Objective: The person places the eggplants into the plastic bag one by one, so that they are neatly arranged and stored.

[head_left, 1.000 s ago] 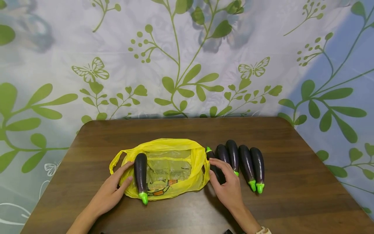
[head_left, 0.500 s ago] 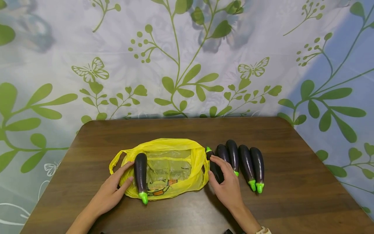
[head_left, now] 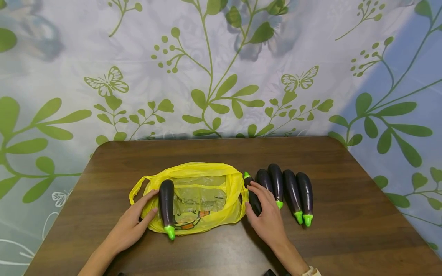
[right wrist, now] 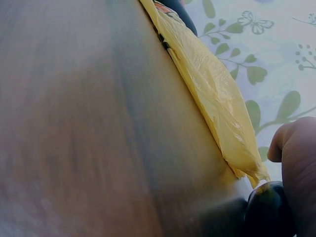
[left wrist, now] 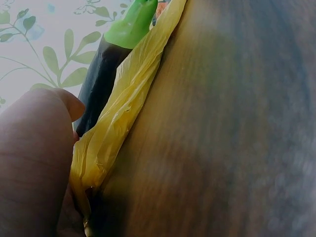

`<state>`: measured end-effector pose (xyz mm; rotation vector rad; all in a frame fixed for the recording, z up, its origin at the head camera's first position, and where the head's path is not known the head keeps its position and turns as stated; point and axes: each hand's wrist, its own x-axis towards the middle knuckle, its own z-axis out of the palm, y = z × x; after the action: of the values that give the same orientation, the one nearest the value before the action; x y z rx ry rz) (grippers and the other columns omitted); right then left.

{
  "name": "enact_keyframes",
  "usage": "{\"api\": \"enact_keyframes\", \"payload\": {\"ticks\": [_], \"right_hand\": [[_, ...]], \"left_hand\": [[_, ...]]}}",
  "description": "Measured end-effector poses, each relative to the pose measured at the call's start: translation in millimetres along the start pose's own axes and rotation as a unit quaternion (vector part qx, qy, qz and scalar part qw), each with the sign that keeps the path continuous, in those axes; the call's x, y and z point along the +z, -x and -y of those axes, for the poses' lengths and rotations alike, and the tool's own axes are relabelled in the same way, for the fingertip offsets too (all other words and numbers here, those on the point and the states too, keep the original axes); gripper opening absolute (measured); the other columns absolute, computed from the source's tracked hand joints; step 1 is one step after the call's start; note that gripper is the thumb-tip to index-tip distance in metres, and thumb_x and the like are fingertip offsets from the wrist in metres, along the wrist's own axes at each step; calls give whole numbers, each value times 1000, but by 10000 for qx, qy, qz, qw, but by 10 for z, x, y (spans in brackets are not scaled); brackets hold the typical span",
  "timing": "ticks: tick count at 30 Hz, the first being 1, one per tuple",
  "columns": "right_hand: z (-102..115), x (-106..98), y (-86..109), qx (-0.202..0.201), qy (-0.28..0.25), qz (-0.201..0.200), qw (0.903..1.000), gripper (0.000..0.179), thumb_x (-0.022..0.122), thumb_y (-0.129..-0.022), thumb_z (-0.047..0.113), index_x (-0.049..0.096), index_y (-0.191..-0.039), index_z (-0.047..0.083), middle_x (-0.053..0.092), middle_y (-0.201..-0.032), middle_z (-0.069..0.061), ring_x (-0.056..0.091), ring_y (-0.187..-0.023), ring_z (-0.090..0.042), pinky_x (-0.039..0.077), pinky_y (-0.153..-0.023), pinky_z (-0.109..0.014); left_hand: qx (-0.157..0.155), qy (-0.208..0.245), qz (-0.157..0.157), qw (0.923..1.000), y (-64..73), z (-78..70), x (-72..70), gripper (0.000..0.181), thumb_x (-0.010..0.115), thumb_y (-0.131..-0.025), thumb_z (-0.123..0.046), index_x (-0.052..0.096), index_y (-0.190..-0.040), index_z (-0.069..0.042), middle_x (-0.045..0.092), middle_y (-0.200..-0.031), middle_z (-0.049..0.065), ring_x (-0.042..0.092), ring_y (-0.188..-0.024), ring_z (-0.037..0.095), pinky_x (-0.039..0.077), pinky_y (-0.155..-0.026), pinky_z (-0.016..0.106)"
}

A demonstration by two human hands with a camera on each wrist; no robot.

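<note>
A yellow plastic bag (head_left: 203, 168) lies on the table with its mouth spread, printing visible inside. One dark purple eggplant (head_left: 166, 203) with a green stem end lies across its left part, stem toward me. Beside that eggplant is my left hand (head_left: 129, 228), fingers loosely extended against the bag's left side; the left wrist view shows the thumb (left wrist: 69, 104) near the eggplant. My right hand (head_left: 269, 220) stands at the bag's right edge, fingers relaxed over another eggplant (head_left: 254, 201), partly hidden; firm contact cannot be made out.
Several more eggplants (head_left: 291, 191) lie in a row right of my right hand. All this is on a brown wooden table (head_left: 345, 230). Behind its far edge hangs a leaf-patterned cloth (head_left: 221, 76). Dark objects (head_left: 269, 273) peek in at the bottom edge.
My right fingers have shifted slightly away from the bag's right rim, over the nearest eggplant. The left hand, the bag and the eggplants have stayed in place.
</note>
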<state>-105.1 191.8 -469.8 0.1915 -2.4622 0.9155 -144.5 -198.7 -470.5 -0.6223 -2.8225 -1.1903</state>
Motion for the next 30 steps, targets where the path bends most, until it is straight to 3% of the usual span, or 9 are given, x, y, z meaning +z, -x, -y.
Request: {"api": "enact_keyframes", "payload": {"ticks": [30], "right_hand": [[2,-5,-8,178,492,137,9985,51,80,-87,11,63,-136,9,57,-148,-8,51,-137,-32,50,-104,-57]], "left_hand": [[27,22,35,10000,-13,25,-2,52,54,-109,-31,42,-157,-16,47,-156,19,42,-144,45,38,-108,67]]}}
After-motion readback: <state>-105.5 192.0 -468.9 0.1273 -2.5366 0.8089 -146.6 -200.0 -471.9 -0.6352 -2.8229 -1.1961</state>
